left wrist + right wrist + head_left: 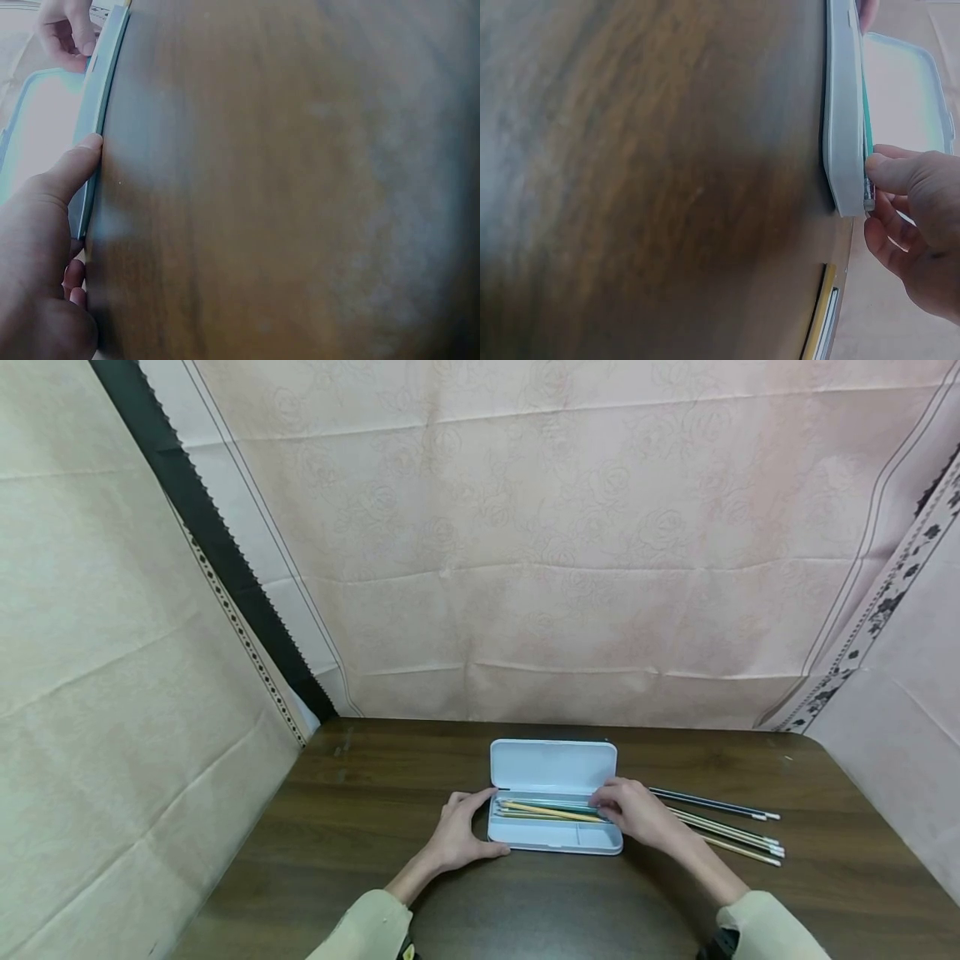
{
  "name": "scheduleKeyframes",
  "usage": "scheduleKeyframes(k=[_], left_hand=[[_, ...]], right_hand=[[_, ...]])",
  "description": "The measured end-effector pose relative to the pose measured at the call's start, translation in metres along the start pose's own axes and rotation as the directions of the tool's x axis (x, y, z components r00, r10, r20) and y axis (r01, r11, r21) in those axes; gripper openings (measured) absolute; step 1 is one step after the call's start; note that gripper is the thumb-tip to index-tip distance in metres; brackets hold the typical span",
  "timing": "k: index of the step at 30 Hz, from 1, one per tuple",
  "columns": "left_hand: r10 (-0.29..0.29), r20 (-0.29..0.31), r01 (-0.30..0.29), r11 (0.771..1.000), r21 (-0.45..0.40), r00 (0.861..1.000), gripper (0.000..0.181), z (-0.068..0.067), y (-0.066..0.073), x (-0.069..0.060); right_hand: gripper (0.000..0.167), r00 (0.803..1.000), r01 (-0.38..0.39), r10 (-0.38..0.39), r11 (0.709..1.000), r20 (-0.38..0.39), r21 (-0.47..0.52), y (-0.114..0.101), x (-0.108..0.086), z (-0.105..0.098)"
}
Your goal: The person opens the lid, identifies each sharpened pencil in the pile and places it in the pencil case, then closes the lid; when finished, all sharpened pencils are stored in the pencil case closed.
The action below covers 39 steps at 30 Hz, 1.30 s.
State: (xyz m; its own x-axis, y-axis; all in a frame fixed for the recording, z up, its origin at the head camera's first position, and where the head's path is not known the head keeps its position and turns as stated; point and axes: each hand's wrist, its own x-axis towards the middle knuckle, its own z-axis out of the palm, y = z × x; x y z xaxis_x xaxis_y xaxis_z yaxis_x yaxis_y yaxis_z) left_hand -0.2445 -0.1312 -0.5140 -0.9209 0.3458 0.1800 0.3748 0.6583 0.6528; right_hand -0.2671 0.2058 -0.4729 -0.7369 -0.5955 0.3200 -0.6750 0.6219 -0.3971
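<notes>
A light-blue pencil case [553, 765] lies open on the table, its lid raised at the back. Several pencils [551, 811], yellow and green among them, lie lengthwise inside it. My left hand [459, 833] holds the left end of the case, thumb at the front edge and index finger at the rear corner. In the left wrist view the thumb [79, 161] presses on the case's front wall. At the right end of the case, my right hand [636, 810] pinches a green pencil [868, 120] near its end, between thumb and fingers. Part of that pencil is hidden by the hand.
To the right of the case, several loose pencils lie on the brown table [360, 802]: dark ones [716, 804] farther back, yellowish ones [738, 837] nearer, partly behind the right forearm. Patterned cloth [555, 568] hangs behind and at both sides of the table.
</notes>
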Motion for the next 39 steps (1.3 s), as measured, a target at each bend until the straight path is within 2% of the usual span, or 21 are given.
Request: scheduleKeyframes(k=[11,15,19,27,39], left_hand=[[0.001,-0.004,-0.001,1.0,0.013,1.0,0.09,0.001,-0.001,0.001],[-0.005,-0.003,0.005,1.0,0.008,1.0,0.09,0.001,0.0,0.001],[-0.001,-0.009,0.001,1.0,0.005,1.0,0.09,0.0,0.0,0.001],[-0.004,-0.009,0.004,1.0,0.017,1.0,0.09,0.001,-0.002,0.001],[-0.004,-0.005,0.004,1.0,0.002,1.0,0.091,0.003,-0.001,0.0]], right_hand=[[0.021,1.0,0.015,-0.015,1.0,-0.014,0.015,0.001,0.002,-0.001],[0.02,0.999,-0.018,0.018,1.0,-0.03,0.012,0.002,0.0,-0.008],[0.019,0.996,-0.044,0.045,0.999,-0.08,0.016,0.004,-0.002,-0.015],[0.015,0.972,-0.059,0.079,0.994,-0.222,0.096,0.011,-0.007,-0.027],[0.015,0.929,-0.162,0.206,0.973,-0.309,0.163,0.02,-0.004,-0.034]])
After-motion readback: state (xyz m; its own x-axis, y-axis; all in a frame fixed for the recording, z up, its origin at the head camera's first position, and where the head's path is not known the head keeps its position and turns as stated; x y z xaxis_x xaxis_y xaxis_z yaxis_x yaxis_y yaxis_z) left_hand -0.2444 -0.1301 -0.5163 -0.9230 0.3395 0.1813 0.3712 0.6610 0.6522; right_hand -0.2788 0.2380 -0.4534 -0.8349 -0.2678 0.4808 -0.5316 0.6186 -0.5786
